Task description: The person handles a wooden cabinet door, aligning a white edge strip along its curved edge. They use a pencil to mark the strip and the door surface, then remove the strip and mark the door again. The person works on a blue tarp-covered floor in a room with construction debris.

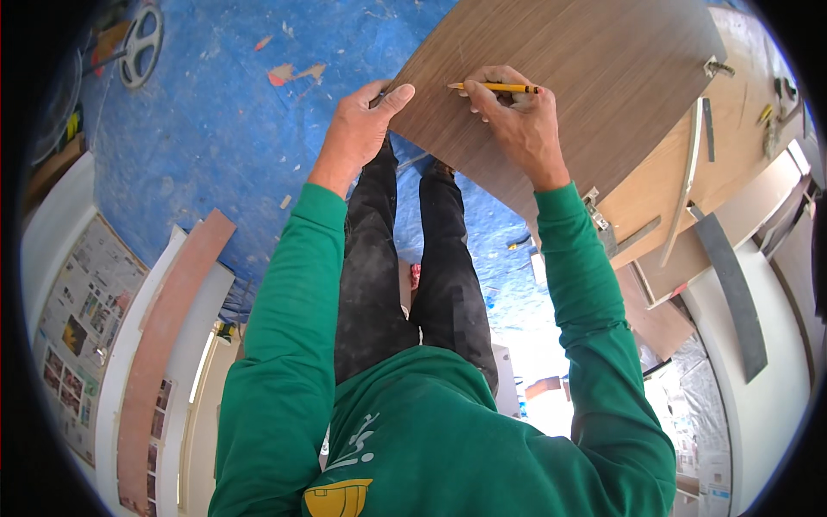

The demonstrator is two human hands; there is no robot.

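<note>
A brown wood-grain cabinet door with metal hinges stands out over the floor in front of me. My left hand grips its left edge, thumb on the near face and the other fingers partly hidden. In my right hand is a yellow pencil, pinched between thumb and fingers. The pencil lies nearly level, its tip pointing left at the door's face. Whether the tip touches the surface I cannot tell.
One metal hinge sits near my right wrist, another hinge at the far right corner. Pale wood panels and loose strips lie at right. Blue sheeting covers the floor. Long boards stand at left, near a white wheel.
</note>
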